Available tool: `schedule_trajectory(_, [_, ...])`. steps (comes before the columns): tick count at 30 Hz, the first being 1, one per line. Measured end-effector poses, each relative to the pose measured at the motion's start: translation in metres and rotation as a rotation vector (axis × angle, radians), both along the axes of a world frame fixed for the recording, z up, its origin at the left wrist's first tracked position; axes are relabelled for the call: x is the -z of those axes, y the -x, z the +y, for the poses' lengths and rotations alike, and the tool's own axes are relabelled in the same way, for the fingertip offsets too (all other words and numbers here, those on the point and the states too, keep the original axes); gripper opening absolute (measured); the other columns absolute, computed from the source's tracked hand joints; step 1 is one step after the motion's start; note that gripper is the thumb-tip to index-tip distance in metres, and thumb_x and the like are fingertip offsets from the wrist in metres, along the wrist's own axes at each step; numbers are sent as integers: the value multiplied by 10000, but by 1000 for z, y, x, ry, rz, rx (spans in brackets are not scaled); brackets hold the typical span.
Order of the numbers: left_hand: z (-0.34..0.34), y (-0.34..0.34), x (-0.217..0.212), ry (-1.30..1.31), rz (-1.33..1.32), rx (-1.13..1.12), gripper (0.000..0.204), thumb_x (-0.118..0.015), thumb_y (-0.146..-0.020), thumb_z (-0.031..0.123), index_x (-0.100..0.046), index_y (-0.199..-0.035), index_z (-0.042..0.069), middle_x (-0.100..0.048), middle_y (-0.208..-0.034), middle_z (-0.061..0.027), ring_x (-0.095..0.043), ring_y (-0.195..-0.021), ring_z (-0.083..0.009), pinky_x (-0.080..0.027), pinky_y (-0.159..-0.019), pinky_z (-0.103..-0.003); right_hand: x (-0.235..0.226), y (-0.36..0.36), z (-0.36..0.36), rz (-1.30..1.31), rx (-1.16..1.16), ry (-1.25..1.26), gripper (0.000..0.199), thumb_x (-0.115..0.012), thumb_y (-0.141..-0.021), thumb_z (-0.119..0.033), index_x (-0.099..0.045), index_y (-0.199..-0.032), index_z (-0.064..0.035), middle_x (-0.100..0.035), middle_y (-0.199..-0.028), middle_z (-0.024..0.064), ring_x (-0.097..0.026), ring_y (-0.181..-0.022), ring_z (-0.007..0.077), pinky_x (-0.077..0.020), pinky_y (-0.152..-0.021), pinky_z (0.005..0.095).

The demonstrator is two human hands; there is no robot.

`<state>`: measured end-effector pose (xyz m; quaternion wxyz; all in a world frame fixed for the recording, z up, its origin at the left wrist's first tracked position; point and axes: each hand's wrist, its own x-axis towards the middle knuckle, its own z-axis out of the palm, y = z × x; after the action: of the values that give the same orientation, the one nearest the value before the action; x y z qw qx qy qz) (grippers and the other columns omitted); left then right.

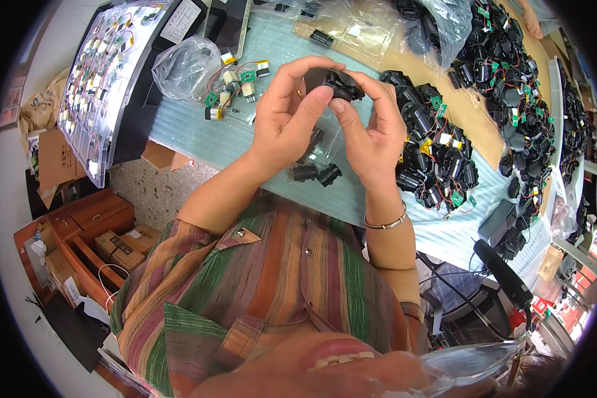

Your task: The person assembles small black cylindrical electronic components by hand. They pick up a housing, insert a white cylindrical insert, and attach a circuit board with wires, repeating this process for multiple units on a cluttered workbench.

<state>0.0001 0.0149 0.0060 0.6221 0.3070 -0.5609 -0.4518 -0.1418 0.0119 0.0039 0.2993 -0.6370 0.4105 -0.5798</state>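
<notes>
Black part point(335, 83) clamped between fingertips of left hand point(286, 116) and right hand point(371, 129), held above table point(192, 126), black parts pile point(431, 152) just beside, two loose parts point(315, 174) below hands.

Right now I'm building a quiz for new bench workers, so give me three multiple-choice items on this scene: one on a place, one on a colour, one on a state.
1. Where does the big pile of black parts with wires lie?
A. to the person's right of the hands
B. on the floor
C. inside the clear tray

2. What colour is the small part held in the fingers?
A. white
B. black
C. red

3. How is that part held?
A. by the left hand alone
B. lying loose on the mat
C. pinched between both hands above the mat

Key: 1 A, the pile sits on the bench beyond the right hand. 2 B, it shows dark black between the fingertips. 3 C, the left hand and the right hand both grip it over the pale green mat.
</notes>
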Motion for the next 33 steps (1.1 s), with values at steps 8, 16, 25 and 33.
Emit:
schedule_trajectory(8, [-21,9,-15,-263,102,109,296,-576,-990,111,-538,-1254,-16,-634,-1130,-104,-651,-953,-151,-587,-766,-309,-8,22,-10,-648,-328,-502,322,-626,-974,-224,-647,-1193,10,-678,-1084,58,-599,-1014,137,-469,-934,313])
schedule_trajectory(16, [-32,26,-51,-211,-167,210,351,-568,-1006,201,-539,-1304,19,-614,-1196,-122,-692,-858,-187,-594,-644,-285,-28,44,-11,-599,-211,-367,321,-630,-967,-149,-604,-1247,6,-683,-1097,42,-614,-959,99,-473,-890,267])
schedule_trajectory(25, [-8,12,-45,-130,-225,158,361,-521,-1013,168,-507,-1324,-14,-562,-1348,-155,-684,-963,-213,-542,-744,-298,-66,172,24,-860,-49,-97,259,-574,-998,-163,-603,-1180,20,-688,-1053,141,-692,-915,249,-607,-815,383])
schedule_trajectory(33, [6,-30,-8,-205,-297,6,324,-577,-988,105,-552,-1293,-1,-580,-1343,-125,-673,-975,-158,-529,-770,-263,-15,188,41,233,535,-315,368,-676,-941,-250,-644,-1196,12,-694,-1028,125,-643,-913,194,-501,-846,318])
